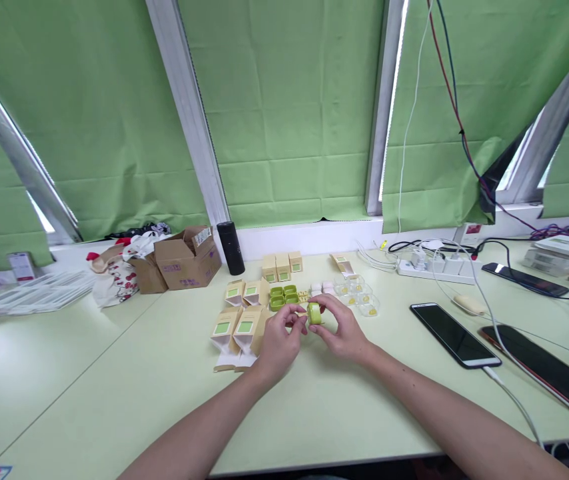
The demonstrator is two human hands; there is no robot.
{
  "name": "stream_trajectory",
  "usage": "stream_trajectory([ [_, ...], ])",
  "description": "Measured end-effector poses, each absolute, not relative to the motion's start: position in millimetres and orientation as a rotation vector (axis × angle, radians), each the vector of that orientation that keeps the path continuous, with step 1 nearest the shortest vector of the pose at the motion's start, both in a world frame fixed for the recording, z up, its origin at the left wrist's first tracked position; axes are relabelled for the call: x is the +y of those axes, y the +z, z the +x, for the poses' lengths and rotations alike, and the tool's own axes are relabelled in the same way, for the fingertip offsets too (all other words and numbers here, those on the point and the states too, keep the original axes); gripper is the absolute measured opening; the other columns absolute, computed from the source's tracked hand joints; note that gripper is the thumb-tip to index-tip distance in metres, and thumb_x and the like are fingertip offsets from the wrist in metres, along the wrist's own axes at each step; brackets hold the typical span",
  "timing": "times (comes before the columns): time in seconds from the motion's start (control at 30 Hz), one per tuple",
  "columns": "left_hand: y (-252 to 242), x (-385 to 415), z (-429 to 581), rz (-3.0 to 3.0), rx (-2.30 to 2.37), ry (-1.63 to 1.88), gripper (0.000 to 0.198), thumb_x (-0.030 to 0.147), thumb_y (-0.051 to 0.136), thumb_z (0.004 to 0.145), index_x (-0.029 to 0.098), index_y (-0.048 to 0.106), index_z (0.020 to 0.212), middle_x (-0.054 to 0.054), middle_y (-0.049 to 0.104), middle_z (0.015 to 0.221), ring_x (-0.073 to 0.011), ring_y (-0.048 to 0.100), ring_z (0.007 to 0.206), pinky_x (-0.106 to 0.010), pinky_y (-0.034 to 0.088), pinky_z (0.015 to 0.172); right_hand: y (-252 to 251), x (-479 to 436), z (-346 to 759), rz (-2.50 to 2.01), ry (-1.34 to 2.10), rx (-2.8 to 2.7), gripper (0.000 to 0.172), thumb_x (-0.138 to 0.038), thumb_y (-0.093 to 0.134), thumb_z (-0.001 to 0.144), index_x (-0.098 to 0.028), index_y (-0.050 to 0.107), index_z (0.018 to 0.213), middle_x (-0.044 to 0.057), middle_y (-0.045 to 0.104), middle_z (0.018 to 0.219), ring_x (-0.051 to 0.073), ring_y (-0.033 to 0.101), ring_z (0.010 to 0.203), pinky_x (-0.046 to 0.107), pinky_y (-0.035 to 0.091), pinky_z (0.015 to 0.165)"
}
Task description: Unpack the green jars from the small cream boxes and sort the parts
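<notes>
My right hand (339,325) grips a small green case (314,313) on its edge between thumb and fingers. Close against it, my left hand (284,337) is closed in a pinch; a small yellowish piece shows at its fingertips, too small to name. Just behind my hands lie several green square cases (277,303), small yellowish pieces (304,295), pale pink-white pieces (317,287) and clear plastic shells (359,290) with yellow bits. To the left of my left hand stand several small cardboard boxes (223,328) with green windows, some with flaps open.
Further back are more small boxes (283,265), a black bottle (230,248) and a brown carton (187,258). A white power strip (437,267) with cables, a phone (454,333) on a charging cable and another dark phone (549,367) lie to the right. White racks (34,293) are far left.
</notes>
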State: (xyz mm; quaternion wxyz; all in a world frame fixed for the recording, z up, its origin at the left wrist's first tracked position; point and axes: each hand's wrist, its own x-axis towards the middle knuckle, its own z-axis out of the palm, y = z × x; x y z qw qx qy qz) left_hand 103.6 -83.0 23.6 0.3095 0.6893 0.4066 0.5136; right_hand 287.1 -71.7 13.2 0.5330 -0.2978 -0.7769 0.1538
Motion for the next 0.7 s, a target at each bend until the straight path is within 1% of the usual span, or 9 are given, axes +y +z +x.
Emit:
stream_trajectory([
  [0.3,19.0,-81.8,100.7,1.817,1.044,1.348,0.017,0.037,0.062,0.096,0.02,0.063,0.095,0.0,0.067,0.075,-0.0154,0.067,0.067,-0.027,0.053,0.066,11.8,-73.6,287.7,-0.678,0.37,-1.9,0.044,-0.024,0.069,0.091,-0.027,0.058,0.133,0.011,0.066,0.118,0.026,0.063,0.097,0.046,0.057,0.089],
  [0.47,19.7,-82.7,101.4,1.79,1.045,1.346,0.018,0.038,0.063,0.095,0.02,0.062,0.093,0.001,0.064,0.069,-0.0152,0.064,0.063,-0.027,0.052,0.063,11.0,-74.4,287.1,-0.68,0.352,-1.911,0.043,-0.024,0.069,0.092,-0.027,0.057,0.133,0.011,0.065,0.117,0.026,0.063,0.097,0.046,0.058,0.088],
  [0.7,19.7,-82.3,101.3,1.755,1.063,1.306,0.017,0.035,0.062,0.093,0.019,0.062,0.091,0.002,0.062,0.063,-0.0145,0.061,0.059,-0.026,0.047,0.058,9.2,-73.6,287.8,-0.687,0.349,-1.932,0.044,-0.022,0.068,0.092,-0.027,0.057,0.134,0.011,0.064,0.118,0.026,0.063,0.1,0.046,0.058,0.09],
])
